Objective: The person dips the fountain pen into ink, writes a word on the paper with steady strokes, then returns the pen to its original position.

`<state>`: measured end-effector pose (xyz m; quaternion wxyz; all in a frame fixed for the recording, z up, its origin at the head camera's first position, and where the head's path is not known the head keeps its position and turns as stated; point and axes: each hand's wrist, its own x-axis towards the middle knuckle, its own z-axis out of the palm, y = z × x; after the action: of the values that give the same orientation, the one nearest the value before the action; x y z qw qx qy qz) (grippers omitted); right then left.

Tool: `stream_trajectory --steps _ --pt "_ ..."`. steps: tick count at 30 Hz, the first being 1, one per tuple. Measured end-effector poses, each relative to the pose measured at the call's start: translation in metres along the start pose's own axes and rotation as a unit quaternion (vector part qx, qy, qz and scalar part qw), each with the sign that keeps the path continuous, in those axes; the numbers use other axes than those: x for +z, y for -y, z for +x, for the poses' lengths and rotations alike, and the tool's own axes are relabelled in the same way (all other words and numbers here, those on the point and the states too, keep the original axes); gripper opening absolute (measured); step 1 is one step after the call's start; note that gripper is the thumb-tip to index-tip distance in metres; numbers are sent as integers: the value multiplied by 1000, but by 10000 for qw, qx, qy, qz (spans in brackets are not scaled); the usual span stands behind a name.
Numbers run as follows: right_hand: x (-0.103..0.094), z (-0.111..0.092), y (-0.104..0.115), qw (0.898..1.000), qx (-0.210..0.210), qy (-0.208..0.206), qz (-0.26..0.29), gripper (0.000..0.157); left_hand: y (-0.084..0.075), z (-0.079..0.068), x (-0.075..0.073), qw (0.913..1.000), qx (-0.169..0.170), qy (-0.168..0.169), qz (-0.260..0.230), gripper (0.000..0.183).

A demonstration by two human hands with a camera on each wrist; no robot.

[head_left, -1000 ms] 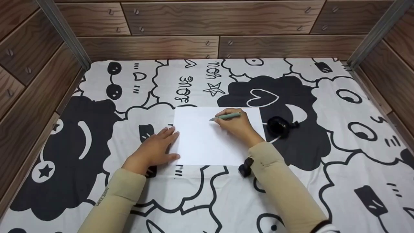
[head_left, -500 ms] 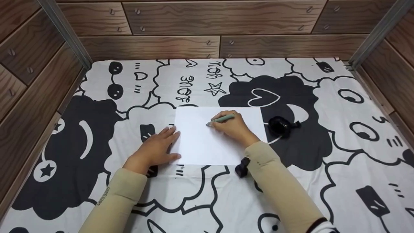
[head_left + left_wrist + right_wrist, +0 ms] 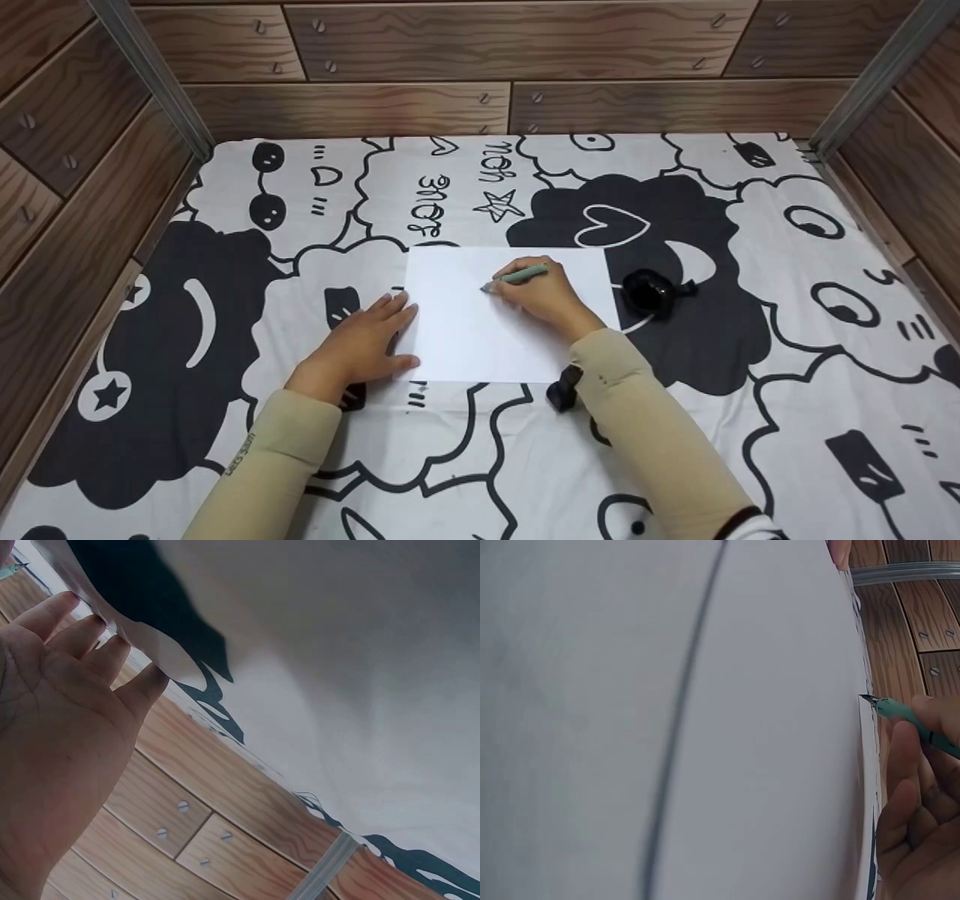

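A white sheet of paper (image 3: 457, 337) lies on the patterned cloth, with no marks visible on it. My right hand (image 3: 544, 296) pinches a green fountain pen (image 3: 521, 275) between thumb and fingers, its body slanting up to the right. The pen's nib is right at the paper's surface in the upper middle of the sheet. In the right wrist view the dark pointed nib (image 3: 868, 697) shows clearly. My left hand (image 3: 360, 345) lies flat and spread by the sheet's left edge, its thumb and fingertips overlapping that edge. In the left wrist view the left palm (image 3: 60, 712) shows with straight fingers.
A glossy black rounded object (image 3: 649, 292) with a short stub sits right of the paper. A small black device (image 3: 562, 388) is at my right sleeve cuff. The black-and-white cloth (image 3: 465, 427) covers the table, with wood-plank-patterned walls (image 3: 510, 45) on the back and sides.
Over the last second my right hand has shifted a little left and toward me with the fountain pen, then barely moved. The left hand stays in place on the sheet's edge.
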<state>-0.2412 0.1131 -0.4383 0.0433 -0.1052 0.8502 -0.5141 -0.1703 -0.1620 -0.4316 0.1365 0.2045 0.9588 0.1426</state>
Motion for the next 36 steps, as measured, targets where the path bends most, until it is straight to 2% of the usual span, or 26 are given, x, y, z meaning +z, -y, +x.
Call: stream_trajectory --steps 6,11,23,32,36 --pt "-6 -2 -3 9998 -3 -161 -128 7 0 0 0 10000 14 14 -10 78" --pt "-11 -5 -6 9997 46 -245 -86 8 0 0 0 9999 112 -30 -3 77" --pt "-22 -9 -13 9993 53 -361 13 7 1 0 1 9999 116 -80 -54 77" --pt "-32 -14 -15 9972 203 -558 -448 11 1 0 2 9998 160 -136 26 77" --pt "-36 -16 -18 9970 180 -606 -453 11 1 -1 1 9996 214 -159 25 76"
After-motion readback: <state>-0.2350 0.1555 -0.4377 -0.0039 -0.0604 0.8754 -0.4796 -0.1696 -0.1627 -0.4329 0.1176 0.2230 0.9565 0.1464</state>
